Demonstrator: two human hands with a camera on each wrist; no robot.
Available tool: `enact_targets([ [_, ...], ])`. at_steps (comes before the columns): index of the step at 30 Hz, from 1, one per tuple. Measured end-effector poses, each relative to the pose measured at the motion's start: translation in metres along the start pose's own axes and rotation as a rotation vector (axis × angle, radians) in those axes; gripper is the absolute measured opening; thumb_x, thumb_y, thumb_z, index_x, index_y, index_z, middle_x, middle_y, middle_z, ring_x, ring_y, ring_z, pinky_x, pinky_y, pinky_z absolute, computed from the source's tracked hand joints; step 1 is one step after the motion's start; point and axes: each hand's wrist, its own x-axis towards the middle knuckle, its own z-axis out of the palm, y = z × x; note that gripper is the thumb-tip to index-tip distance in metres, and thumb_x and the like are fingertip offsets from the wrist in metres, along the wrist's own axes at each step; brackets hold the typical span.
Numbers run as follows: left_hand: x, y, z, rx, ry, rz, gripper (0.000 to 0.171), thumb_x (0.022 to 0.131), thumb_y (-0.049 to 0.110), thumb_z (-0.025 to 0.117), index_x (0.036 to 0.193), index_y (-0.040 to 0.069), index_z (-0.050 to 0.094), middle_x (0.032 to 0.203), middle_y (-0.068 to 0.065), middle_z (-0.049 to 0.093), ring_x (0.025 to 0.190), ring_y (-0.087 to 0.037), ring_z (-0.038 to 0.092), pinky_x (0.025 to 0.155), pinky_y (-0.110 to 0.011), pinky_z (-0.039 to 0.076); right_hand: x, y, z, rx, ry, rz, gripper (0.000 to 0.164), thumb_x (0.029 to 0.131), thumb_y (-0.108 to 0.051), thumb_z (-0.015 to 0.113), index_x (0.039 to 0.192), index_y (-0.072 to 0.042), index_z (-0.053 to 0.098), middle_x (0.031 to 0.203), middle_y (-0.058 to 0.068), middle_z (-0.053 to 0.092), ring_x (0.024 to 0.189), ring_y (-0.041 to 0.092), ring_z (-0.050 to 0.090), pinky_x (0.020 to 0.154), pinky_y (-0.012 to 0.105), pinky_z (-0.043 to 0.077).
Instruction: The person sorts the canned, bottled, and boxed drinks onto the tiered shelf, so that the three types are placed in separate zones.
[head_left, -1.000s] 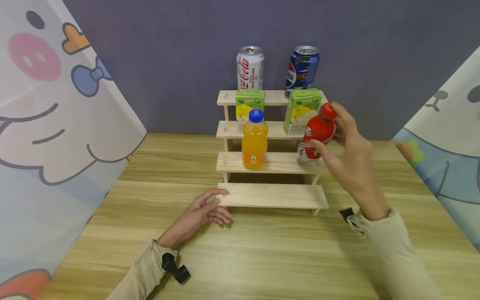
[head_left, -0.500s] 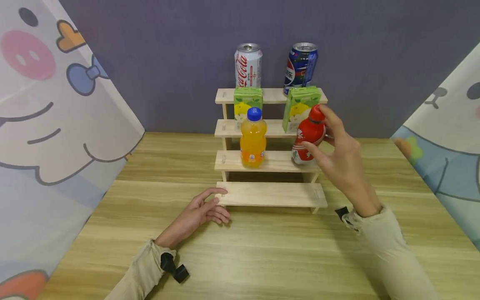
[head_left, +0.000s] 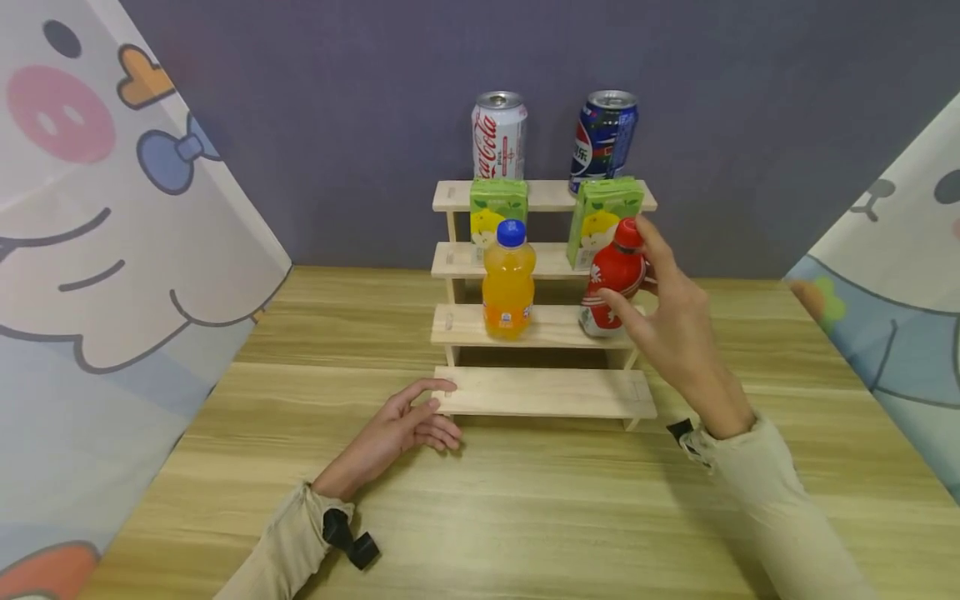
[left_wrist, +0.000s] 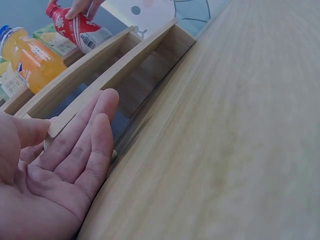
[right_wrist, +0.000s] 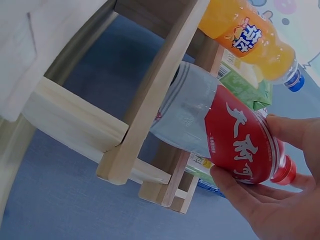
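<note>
A stepped wooden shelf (head_left: pixel 546 392) stands on the table. My left hand (head_left: pixel 397 429) grips the left end of its lowest step, index finger on top and thumb at the front edge. My right hand (head_left: pixel 675 321) holds a red-labelled drink bottle (head_left: pixel 617 271) with a red cap, thumb on one side and fingers on the other. The bottle is over the right part of the second step from the bottom, leaning slightly; in the right wrist view its clear base (right_wrist: pixel 175 107) is at that step's edge. An orange soda bottle (head_left: pixel 508 287) with a blue cap stands left on the same step.
Two green juice cartons (head_left: pixel 498 208) stand one step higher, behind the bottles. On the top step are a white cola can (head_left: pixel 500 137) and a blue can (head_left: pixel 604 137). Cartoon-printed panels (head_left: pixel 150 275) flank the wood-grain table (head_left: pixel 525 517); a grey wall rises behind.
My right hand has moved left and slightly down with the red bottle, which is now more upright over the step. The left hand stays at the lowest step.
</note>
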Motion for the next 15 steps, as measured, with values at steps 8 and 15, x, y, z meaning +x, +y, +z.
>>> enact_targets([
  [8,-0.0051,-0.0025,0.0005,0.003,0.013,-0.023,0.04,0.111,0.018,0.033,0.148,0.004,0.036,0.106,-0.03,0.069,0.094,-0.036,0.071,0.078,-0.038,0.059,-0.0058,-0.0005,0.004,-0.006,-0.027,0.003,0.094,0.084,-0.001,0.078,0.159,-0.019,0.023,0.137,0.02,0.056,0.118,0.033,0.06,0.088,0.05,0.056],
  [15,-0.0079,0.0004,-0.0008,0.006,0.032,-0.043,0.041,0.111,0.021,0.035,0.149,0.005,0.036,0.106,-0.03,0.069,0.095,-0.037,0.07,0.079,-0.038,0.059,-0.0065,-0.002,0.0052,-0.027,-0.028,0.015,0.099,0.085,-0.003,0.078,0.16,-0.018,0.016,0.136,0.023,0.056,0.115,0.036,0.061,0.088,0.052,0.055],
])
